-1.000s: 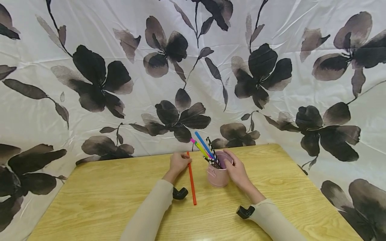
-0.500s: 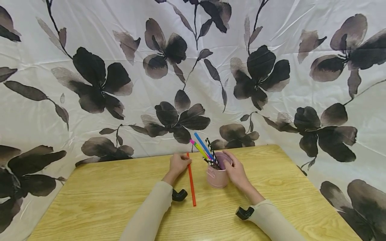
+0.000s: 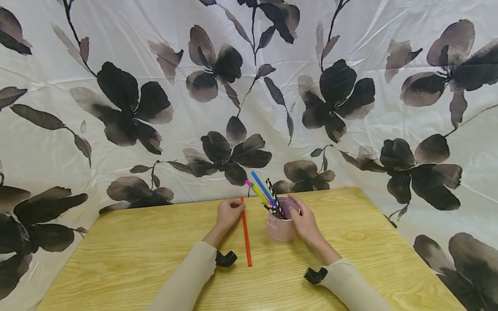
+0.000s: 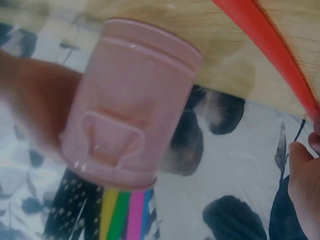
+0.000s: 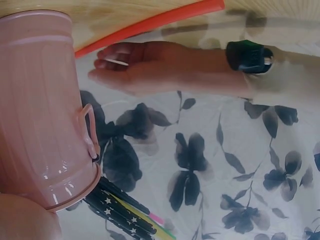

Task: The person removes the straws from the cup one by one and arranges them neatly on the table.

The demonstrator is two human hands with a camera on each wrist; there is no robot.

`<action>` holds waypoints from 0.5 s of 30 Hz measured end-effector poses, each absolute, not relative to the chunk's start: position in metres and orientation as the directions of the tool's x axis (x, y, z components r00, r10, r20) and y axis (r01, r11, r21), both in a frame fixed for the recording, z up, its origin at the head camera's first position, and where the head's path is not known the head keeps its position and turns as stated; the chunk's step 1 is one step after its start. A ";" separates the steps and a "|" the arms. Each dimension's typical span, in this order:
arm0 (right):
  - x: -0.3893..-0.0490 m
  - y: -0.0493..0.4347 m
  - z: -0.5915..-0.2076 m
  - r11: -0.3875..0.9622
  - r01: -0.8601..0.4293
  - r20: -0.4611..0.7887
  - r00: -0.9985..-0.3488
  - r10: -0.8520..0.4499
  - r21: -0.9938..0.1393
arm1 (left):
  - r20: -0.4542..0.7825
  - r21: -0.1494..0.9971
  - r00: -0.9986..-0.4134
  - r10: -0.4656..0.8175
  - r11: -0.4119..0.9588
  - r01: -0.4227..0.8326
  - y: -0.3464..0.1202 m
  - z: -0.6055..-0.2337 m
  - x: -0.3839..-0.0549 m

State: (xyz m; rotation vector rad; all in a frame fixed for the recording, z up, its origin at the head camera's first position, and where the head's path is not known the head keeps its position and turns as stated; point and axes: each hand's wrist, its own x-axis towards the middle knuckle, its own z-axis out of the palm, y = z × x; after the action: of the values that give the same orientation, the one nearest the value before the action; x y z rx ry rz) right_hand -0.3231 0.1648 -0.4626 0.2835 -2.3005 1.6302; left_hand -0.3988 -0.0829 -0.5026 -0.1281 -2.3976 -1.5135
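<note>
A pink metal pail (image 3: 281, 231) stands on the table, seen closer in the left wrist view (image 4: 132, 100) and right wrist view (image 5: 40, 100). It holds several straws: a blue straw (image 3: 263, 187), a yellow-green one and black-and-white patterned ones. My right hand (image 3: 306, 220) grips its right rim, with the thumb inside. A long red straw (image 3: 246, 237) lies left of the pail, pointing away from me. The fingers of my left hand (image 3: 229, 214) are curled at its far end and seem to pinch it; their exact contact is partly hidden. In the right wrist view my left hand (image 5: 145, 67) shows curled fingers.
The light wooden table (image 3: 148, 255) has its back edge just beyond both hands. Behind it hangs a white floral curtain (image 3: 280, 116). Each wrist wears a black camera, such as the left wrist camera (image 3: 226, 259).
My left hand and forearm have shifted slightly left, with the fingers still at the red straw's far end. The straw, pail and right hand have hardly moved.
</note>
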 end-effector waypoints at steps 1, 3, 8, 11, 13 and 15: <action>-0.323 0.164 -0.463 0.333 -0.336 0.360 -0.933 0.012 -0.881 | 0.305 0.874 -0.948 -0.086 0.420 0.243 -0.084 -0.502 -0.396; -0.324 0.163 -0.464 0.326 -0.345 0.366 -0.931 0.003 -0.880 | 0.298 0.902 -0.951 -0.081 0.351 0.253 -0.085 -0.501 -0.391; -0.325 0.161 -0.466 0.333 -0.345 0.366 -0.930 0.003 -0.878 | 0.289 0.943 -0.956 -0.060 0.189 0.273 -0.081 -0.486 -0.374; -0.325 0.161 -0.466 0.346 -0.341 0.368 -0.930 0.014 -0.874 | 0.333 0.937 -0.942 -0.030 0.117 0.328 -0.074 -0.470 -0.363; -0.325 0.161 -0.465 0.350 -0.345 0.374 -0.927 0.017 -0.871 | 0.350 0.934 -0.937 0.006 0.075 0.350 -0.068 -0.452 -0.351; -0.325 0.161 -0.466 0.350 -0.347 0.378 -0.926 0.021 -0.870 | 0.368 0.928 -0.929 0.040 0.040 0.370 -0.063 -0.434 -0.339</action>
State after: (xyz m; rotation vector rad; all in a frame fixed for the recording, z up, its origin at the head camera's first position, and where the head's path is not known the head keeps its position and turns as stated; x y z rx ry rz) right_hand -0.3251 0.1615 -0.4662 0.2889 -2.2948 1.5996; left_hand -0.3386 -0.0632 -0.4340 -0.4202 -2.0744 -1.9789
